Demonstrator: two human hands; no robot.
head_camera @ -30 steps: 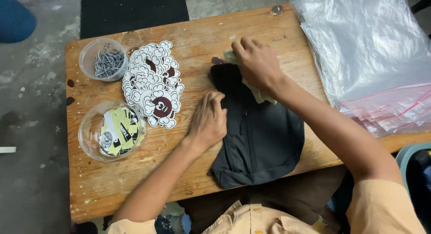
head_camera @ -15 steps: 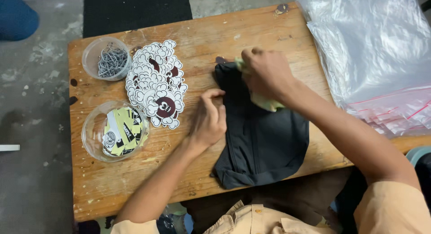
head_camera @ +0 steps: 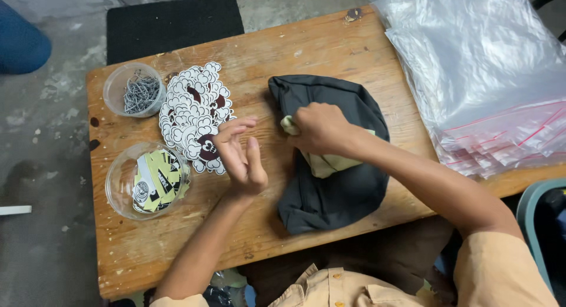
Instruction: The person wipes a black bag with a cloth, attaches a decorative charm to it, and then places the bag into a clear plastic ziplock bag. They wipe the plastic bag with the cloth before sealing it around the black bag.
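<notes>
A black folded garment (head_camera: 330, 192) lies on the wooden table (head_camera: 306, 42), its near edge hanging over the front. My right hand (head_camera: 318, 129) rests on it, fingers closed around a pale yellow-green tag or card (head_camera: 330, 164) that sticks out under the palm. My left hand (head_camera: 240, 157) hovers open just left of the garment, fingers spread, holding nothing. It sits beside a pile of white cloud-shaped stickers (head_camera: 196, 115) with dark red and black marks.
A clear round tub of small metal pins (head_camera: 134, 90) stands at the table's back left. A clear bowl of yellow-and-black labels (head_camera: 147, 180) sits front left. A stack of clear zip bags (head_camera: 489, 77) covers the right end. A black mat (head_camera: 171, 21) lies beyond the table.
My left hand lifted off the garment and opened, moving left. My right hand moved toward the garment's left side with the pale tag. The garment shifted and looks more rounded.
</notes>
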